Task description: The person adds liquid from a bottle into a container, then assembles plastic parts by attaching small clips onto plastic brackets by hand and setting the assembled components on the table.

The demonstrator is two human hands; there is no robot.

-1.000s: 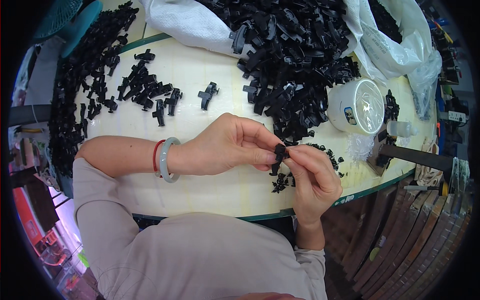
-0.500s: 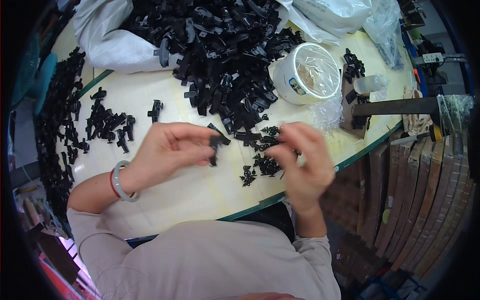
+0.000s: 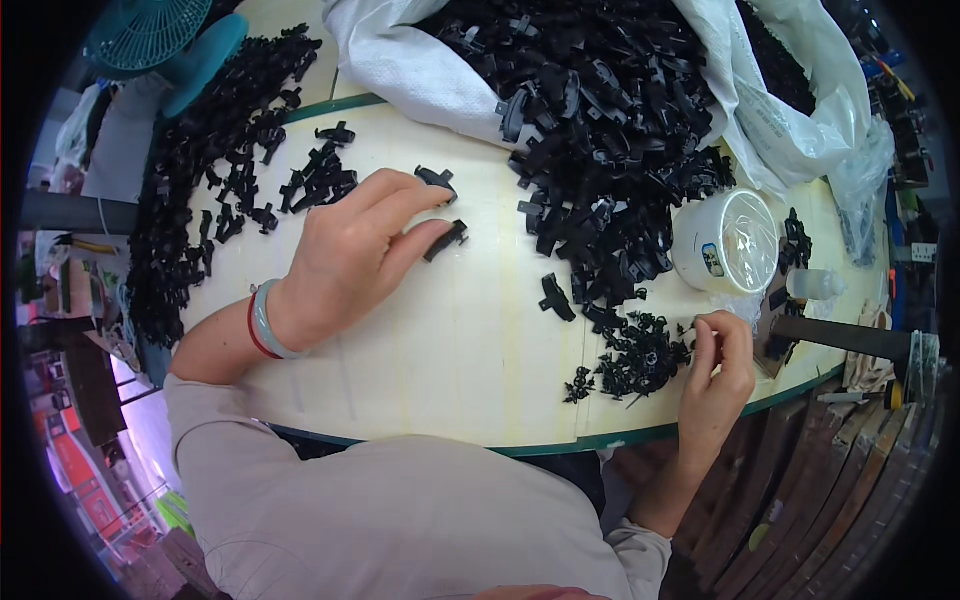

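My left hand (image 3: pixel 345 262) is over the left part of the table, thumb and forefinger apart. A curved black plastic piece (image 3: pixel 447 241) lies against the thumb tip. A similar piece (image 3: pixel 437 183) is by the forefinger tip. On the right, my right hand (image 3: pixel 722 372) has its thumb and forefinger closed together at the edge of a heap of small black clips (image 3: pixel 640 355). A tiny dark clip (image 3: pixel 687 329) shows at those fingertips, partly hidden. Between the hands, another curved black piece (image 3: pixel 556 298) rests beside the large pile of black plastic pieces (image 3: pixel 600 150).
White woven sacks (image 3: pixel 420 75) flank the pile. A white tub (image 3: pixel 700 245) with clear film, a clear bottle (image 3: pixel 815 284) and a metal bar (image 3: pixel 845 338) stand at the right. Several assembled-looking black pieces (image 3: pixel 320 178) lie left; a teal fan (image 3: pixel 205 65) is far left.
The view has swung left. My left hand has moved its black piece beside the other lying piece and loosened its fingers. My right hand has shifted to the clip heap's right edge.
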